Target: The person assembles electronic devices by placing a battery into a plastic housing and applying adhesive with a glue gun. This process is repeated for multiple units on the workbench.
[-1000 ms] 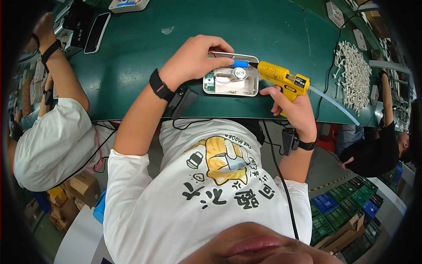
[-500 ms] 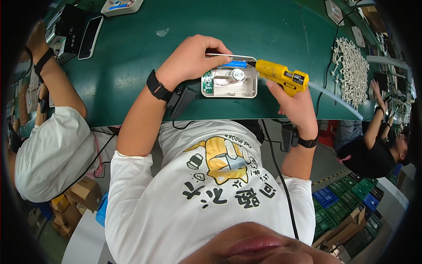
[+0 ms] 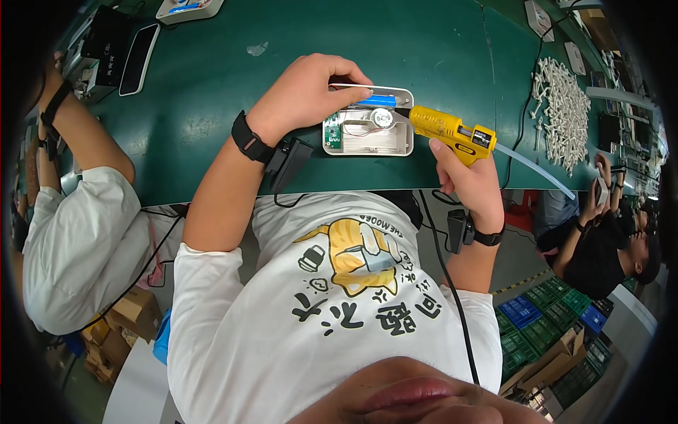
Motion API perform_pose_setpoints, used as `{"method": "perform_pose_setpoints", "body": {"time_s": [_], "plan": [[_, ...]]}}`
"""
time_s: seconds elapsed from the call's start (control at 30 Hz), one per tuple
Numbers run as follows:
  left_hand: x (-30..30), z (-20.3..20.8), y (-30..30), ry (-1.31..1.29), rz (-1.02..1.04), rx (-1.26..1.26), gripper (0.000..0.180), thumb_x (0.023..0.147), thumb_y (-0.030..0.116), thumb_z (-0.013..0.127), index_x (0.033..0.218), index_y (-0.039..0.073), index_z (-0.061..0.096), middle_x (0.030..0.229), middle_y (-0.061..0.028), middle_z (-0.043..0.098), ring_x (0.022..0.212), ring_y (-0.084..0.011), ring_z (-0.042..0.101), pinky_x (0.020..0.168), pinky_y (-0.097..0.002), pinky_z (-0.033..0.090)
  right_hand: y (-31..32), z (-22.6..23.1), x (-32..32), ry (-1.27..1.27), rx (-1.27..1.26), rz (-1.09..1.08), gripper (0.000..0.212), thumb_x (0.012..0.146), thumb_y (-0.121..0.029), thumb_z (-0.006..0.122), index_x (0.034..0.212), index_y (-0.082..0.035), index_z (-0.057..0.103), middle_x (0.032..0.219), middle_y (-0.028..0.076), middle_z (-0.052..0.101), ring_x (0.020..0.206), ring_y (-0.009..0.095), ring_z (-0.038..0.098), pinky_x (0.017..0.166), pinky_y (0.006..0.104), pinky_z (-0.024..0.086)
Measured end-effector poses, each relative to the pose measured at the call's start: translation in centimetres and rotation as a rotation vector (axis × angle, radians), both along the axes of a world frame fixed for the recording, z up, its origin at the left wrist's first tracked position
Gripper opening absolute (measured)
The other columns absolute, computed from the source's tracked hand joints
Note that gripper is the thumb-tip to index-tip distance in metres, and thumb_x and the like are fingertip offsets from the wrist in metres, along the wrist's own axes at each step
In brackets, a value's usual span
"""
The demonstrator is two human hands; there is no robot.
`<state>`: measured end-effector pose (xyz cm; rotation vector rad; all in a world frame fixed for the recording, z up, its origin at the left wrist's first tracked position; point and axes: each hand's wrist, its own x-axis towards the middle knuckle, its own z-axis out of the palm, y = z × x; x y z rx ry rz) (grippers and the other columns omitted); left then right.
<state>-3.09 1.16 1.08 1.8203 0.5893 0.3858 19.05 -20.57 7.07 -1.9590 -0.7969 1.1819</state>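
Observation:
A white plastic housing [image 3: 404, 145] lies open on the table near its front edge. Inside it are a blue cylindrical battery [image 3: 378, 101], a round white motor-like part [image 3: 382, 118], thin wires and a green circuit board [image 3: 332, 131]. My left hand [image 3: 311, 88] grips the housing's far left side, thumb over the rim by the battery's left end. In my right hand [image 3: 472, 180] is a yellow glue gun [image 3: 438, 124], its handle wrapped by my fingers. The gun's dark nozzle reaches over the housing's right wall, close to the round part. A translucent glue stick [image 3: 537, 169] trails from its back.
To the right lies a heap of small white parts [image 3: 563, 116] beside a black cable [image 3: 523, 106]. Another white housing [image 3: 189, 10] and a phone [image 3: 140, 60] are at the far left. Co-workers sit on both sides, one in a white sleeve [image 3: 81, 240].
The glue gun's nozzle has moved slightly nearer and left, from the battery's right end to beside the round part. My left hand keeps its hold on the housing.

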Motion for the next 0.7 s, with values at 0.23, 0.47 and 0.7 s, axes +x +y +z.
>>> {"method": "perform_pose_setpoints", "body": {"time_s": [0.23,0.47,0.7], "plan": [[-0.8,-0.1,0.3,0.002,-0.017,-0.052,0.024,0.097,0.019,0.078,0.112,0.000,0.081,0.097,-0.0108,0.081,0.087,-0.0190,0.077,0.083,-0.0316,0.060,-0.4,0.5,-1.4,-0.170,-0.007,0.035,0.027,0.102,-0.026,0.079,0.109,-0.001,0.073,0.076,-0.002,0.066,0.053,0.004,0.054,0.046,0.0215,0.044],[-1.2,-0.1,0.6,-0.002,-0.086,-0.007,0.027,0.098,0.020,0.076,0.118,0.002,0.080,0.102,-0.0119,0.081,0.092,-0.0204,0.076,0.086,-0.0329,0.059,-0.3,0.6,-1.5,-0.010,0.145,-0.040,0.027,0.102,-0.026,0.078,0.112,-0.001,0.073,0.079,0.001,0.070,0.053,0.005,0.055,0.047,0.0217,0.046],[-1.6,-0.4,0.9,-0.034,-0.143,0.059,0.037,0.090,0.017,0.074,0.124,0.003,0.076,0.113,-0.0134,0.077,0.103,-0.0250,0.074,0.091,-0.0362,0.059,-0.5,-0.4,-0.4,0.042,0.041,-0.066,0.028,0.102,-0.026,0.079,0.110,0.000,0.073,0.076,0.002,0.070,0.050,0.006,0.055,0.047,0.0227,0.046]]}}
